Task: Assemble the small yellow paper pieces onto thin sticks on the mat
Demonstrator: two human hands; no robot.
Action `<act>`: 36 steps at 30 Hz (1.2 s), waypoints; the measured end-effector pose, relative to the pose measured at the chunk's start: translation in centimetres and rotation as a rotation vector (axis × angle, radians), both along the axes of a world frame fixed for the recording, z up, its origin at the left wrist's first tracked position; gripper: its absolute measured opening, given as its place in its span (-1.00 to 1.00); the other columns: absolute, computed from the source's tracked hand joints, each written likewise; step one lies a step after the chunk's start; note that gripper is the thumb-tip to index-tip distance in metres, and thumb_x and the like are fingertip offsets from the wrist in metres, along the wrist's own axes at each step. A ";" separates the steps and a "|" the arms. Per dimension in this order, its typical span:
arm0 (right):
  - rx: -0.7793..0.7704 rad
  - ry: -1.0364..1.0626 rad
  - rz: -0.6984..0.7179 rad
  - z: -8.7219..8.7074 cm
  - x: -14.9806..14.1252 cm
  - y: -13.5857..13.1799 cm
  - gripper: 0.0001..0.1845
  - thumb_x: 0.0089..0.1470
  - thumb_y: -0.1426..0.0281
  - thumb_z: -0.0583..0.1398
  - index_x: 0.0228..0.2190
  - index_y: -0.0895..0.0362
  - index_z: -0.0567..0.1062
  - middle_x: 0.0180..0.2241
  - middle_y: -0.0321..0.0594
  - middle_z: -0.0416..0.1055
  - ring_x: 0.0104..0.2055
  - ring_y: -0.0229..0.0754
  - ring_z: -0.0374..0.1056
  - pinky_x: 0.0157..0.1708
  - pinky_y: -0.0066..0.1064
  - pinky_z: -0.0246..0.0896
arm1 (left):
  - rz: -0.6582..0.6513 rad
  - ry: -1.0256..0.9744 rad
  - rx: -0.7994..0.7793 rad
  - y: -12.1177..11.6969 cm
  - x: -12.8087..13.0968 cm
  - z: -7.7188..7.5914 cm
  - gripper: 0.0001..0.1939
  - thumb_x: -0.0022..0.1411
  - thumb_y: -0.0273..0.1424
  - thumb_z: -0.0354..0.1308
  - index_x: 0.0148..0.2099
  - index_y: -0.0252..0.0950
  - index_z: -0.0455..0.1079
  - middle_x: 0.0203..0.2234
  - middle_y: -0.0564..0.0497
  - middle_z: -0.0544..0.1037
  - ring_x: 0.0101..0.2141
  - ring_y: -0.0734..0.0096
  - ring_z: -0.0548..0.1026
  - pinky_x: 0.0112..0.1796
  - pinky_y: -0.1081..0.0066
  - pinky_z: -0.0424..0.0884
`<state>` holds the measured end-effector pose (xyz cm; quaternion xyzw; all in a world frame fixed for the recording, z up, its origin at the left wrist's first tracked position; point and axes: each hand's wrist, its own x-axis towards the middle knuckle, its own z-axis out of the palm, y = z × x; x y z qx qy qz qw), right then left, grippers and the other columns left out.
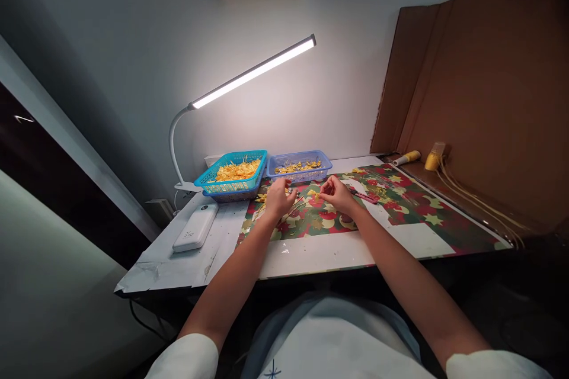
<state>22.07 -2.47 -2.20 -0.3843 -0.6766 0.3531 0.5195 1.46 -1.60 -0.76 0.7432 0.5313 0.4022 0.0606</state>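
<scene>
My right hand (338, 195) is closed in a pinch on a small yellow ribbon-like piece (313, 194), just above the patterned sheet. My left hand (278, 198) is a little to the left, thumb and fingers apart, over small bits I cannot make out. Thin pale stems (293, 208) lie on the sheet between my hands. Behind my left hand, a purple-blue basket (299, 176) holds yellow pieces with darker bits. To its left, a turquoise basket (208, 182) holds a heap of yellow-orange strips and rests on a darker blue basket.
A patterned sheet (355, 222) covers much of the white table (284, 263). Pinkish-red tools (364, 196) lie right of my right hand. At left are a white power bank (196, 228) and a lit lamp (253, 73). Cardboard (484, 100), a yellow-capped tube (406, 158) and cords are at right.
</scene>
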 end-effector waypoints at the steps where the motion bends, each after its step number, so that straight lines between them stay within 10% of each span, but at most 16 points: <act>1: 0.003 -0.009 0.020 0.2 -0.1 -0.3 -0.63 -0.19 0.36 0.22 -0.48 0.05 0.07 -0.45 -0.38 0.33 -0.47 -0.29 0.24 -0.45 -0.40 0.18 | -0.115 -0.070 -0.084 -0.1 0.3 -0.1 -0.72 0.13 -0.25 0.12 -0.16 -0.30 0.35 -0.34 -0.07 0.48 -0.33 0.30 0.42 -0.34 0.38 0.28; 6: 0.015 -0.037 0.047 0.4 -0.3 -0.8 -0.63 -0.17 0.32 0.24 -0.48 0.05 0.09 -0.44 -0.35 0.36 -0.46 -0.28 0.26 -0.44 -0.39 0.18 | -0.467 -0.331 -0.456 -0.4 1.8 -0.5 -0.58 0.02 -0.04 0.18 -0.35 -0.35 0.44 -0.51 -0.02 0.49 -0.50 0.44 0.38 -0.46 0.45 0.24; 17: -0.077 0.289 -0.037 0.4 -0.2 0.3 -0.59 -0.13 0.22 0.22 -0.48 0.04 0.03 -0.44 -0.38 0.33 -0.45 -0.29 0.28 -0.38 -0.39 0.21 | -0.436 -0.693 -0.453 -0.1 2.3 -1.0 -0.58 -0.14 -0.07 0.32 -0.42 -0.34 0.40 -0.54 0.04 0.45 -0.49 0.53 0.33 -0.43 0.49 0.23; 24: -0.097 0.117 0.054 1.3 0.0 -1.0 -0.71 0.08 0.27 -0.09 -0.62 0.07 0.04 -0.65 -0.39 -0.03 -0.62 -0.31 -0.08 -0.57 -0.42 -0.07 | -0.464 -1.000 -0.581 -0.4 2.8 -1.0 -0.65 -0.18 -0.28 0.36 -0.31 -0.27 0.37 -0.48 0.12 0.39 -0.50 0.64 0.29 -0.41 0.54 0.23; 36: -0.114 0.283 -0.037 0.8 -0.7 -0.4 -0.67 -0.07 0.11 0.13 -0.62 0.09 0.29 -0.58 -0.34 0.23 -0.52 -0.30 0.15 -0.45 -0.41 0.12 | -0.447 -0.973 -0.680 -0.7 3.4 -1.5 -0.64 -0.21 -0.30 0.38 -0.29 -0.35 0.55 -0.47 -0.02 0.53 -0.49 0.56 0.34 -0.41 0.47 0.22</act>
